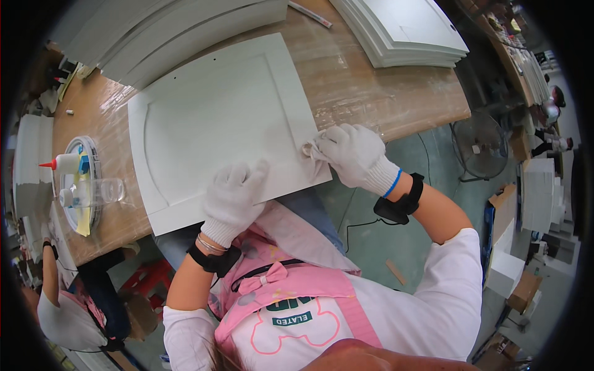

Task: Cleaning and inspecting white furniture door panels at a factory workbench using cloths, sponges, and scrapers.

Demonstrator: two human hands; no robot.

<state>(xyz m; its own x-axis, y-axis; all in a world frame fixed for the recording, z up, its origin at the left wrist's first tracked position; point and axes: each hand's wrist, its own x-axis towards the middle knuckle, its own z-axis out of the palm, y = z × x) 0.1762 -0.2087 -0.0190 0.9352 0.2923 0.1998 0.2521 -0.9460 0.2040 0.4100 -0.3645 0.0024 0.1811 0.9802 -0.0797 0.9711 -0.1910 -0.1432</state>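
– Where's the white door panel (223, 123)?
– Flat on the desk (383, 99); left hand (232, 198) presses it, fingers spread.
– The right hand (352, 151)?
– At the panel's right edge (nearer), fingers bunched around a small cloth (314, 150).

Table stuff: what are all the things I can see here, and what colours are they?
Door panel: one, white, flat on the table.
Table: one, brown wood.
Panel stacks: two, white, along the far edge.
Rag: one, whitish, at the panel's right edge.
Squeeze bottle: one, white with red tip, at left.
Clear cup: one, beside the bottle.
Fan: one, dark, on the floor at right.
Left hand: white glove, flat on the panel.
Right hand: white glove, holding the rag.
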